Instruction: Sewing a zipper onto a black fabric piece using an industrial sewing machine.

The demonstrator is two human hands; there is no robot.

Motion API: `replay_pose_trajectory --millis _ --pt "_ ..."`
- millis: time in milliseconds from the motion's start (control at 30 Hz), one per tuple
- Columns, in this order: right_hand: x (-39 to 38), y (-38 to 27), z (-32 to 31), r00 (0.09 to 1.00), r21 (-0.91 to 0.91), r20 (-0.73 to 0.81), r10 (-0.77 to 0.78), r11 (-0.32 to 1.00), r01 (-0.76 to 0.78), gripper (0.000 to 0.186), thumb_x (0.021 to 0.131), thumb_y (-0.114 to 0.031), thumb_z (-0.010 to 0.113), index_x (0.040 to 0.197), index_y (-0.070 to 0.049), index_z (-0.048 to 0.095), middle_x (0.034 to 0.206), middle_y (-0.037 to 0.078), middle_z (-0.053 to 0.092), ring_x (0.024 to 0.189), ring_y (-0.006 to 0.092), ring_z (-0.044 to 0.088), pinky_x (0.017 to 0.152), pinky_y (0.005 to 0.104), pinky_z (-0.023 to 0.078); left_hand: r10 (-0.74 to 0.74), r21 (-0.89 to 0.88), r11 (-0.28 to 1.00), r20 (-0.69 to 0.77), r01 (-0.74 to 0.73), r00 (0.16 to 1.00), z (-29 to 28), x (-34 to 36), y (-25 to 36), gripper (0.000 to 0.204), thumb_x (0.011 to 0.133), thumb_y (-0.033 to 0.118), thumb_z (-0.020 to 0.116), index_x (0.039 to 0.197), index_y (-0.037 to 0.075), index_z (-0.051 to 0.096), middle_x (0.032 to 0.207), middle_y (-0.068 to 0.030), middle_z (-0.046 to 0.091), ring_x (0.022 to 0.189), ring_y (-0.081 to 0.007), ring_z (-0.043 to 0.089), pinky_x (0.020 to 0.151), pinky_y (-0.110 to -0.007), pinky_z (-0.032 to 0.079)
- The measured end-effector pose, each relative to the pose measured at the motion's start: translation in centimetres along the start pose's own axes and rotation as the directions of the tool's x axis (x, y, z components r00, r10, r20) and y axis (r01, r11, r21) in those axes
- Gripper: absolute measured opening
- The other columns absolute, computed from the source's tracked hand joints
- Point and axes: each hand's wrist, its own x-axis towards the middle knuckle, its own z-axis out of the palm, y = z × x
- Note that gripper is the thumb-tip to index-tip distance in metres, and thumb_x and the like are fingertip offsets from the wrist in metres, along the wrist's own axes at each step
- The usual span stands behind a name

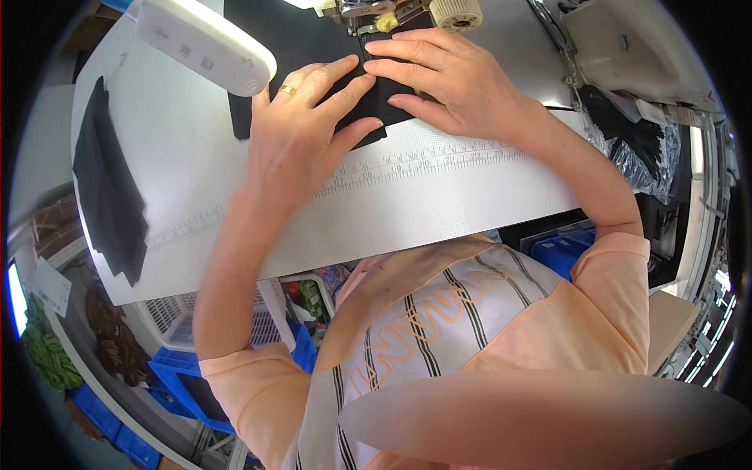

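Black fabric (243, 117) lies under the sewing machine's presser foot area (359, 27), with a narrow seam strip running toward me. My left hand (305, 125), a ring on one finger, rests on the fabric with fingers spread, tips near the seam. My right hand (450, 90) lies on the fabric just right of the seam, fingers extended and slightly apart, below the machine's round knob (456, 14). The white table (439, 204) has a measuring tape printed along it beneath my wrists.
A white lamp-like unit (207, 48) overhangs at upper left. Folded black fabric (110, 188) lies on the table's left. Black scraps and plastic (627, 133) sit at right beside the machine body (630, 43). Baskets (168, 321) and blue crates (176, 376) stand below the table edge.
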Motion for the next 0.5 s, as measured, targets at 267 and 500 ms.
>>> replay_pose_trajectory --millis 267,500 --pt "0.1 0.0 0.7 0.993 -0.001 -0.114 -0.009 1.0 0.009 0.017 0.081 -0.015 0.072 0.096 -0.006 0.07 0.106 0.002 0.068 0.1 0.0187 0.062 0.08 0.0303 0.054 0.033 -0.034 0.999 -0.089 -0.036 0.996 0.3 1.8 -1.4 0.036 0.077 0.026 0.076 0.11 0.011 0.07 0.115 -0.0046 0.065 0.103 -0.0235 0.063 0.088 -0.039 0.05" --pt "1.4 1.0 -2.7 0.472 0.447 0.543 0.694 0.237 -0.862 0.022 0.088 -0.025 0.067 0.103 -0.009 0.07 0.104 0.003 0.069 0.101 0.0194 0.062 0.081 0.0314 0.053 0.067 0.089 0.994 -0.087 -0.059 0.994 0.8 2.5 -2.4 0.034 0.083 0.031 0.071 0.113 0.015 0.07 0.117 -0.0002 0.064 0.105 -0.0224 0.061 0.102 -0.06 0.033"
